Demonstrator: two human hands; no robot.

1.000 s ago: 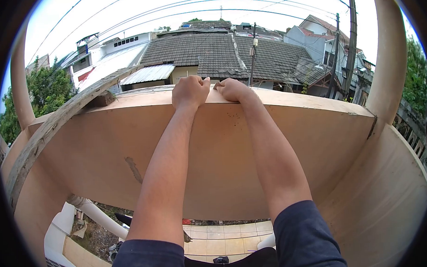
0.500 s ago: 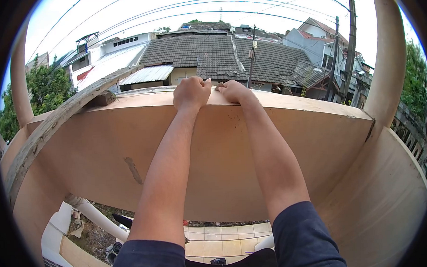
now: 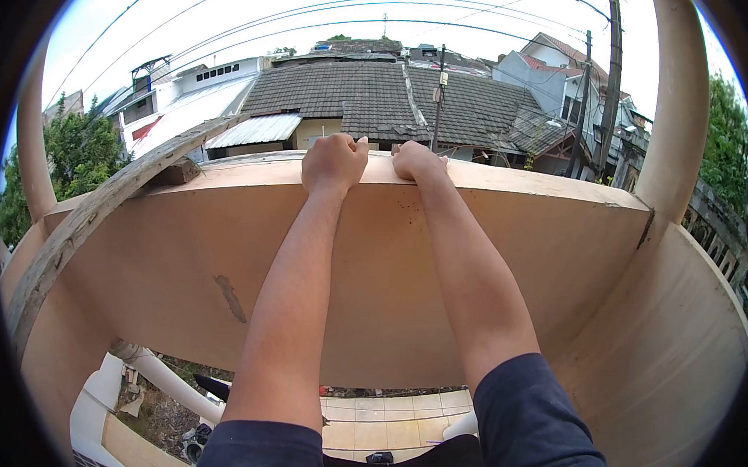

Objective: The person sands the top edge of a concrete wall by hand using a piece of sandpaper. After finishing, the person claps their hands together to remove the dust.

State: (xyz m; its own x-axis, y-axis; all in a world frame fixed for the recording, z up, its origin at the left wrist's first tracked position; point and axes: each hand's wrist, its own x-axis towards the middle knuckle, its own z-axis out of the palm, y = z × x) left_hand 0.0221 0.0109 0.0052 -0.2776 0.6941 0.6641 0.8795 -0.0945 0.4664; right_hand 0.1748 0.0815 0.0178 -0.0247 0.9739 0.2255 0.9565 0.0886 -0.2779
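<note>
My left hand (image 3: 335, 162) is closed in a fist over the top of a peach-coloured concrete beam (image 3: 367, 258), its thumb tip showing on the right. Just to the right, my right hand (image 3: 419, 161) is also closed, knuckles forward, at the same top edge. The two fists are a short gap apart. Whatever either hand grips, if anything, is hidden behind the fingers. Both forearms reach forward across the beam's near face.
A weathered wooden plank (image 3: 117, 197) leans over the beam at left, beside a brick piece (image 3: 178, 172). Round columns (image 3: 674, 99) stand at both sides. Far below lies a tiled floor (image 3: 388, 410). Tiled roofs (image 3: 328, 91), utility poles and overhead wires are beyond.
My right hand has shifted slightly right, away from the left, and turned so its fingers are curled in. My left hand stays in almost the same place.
</note>
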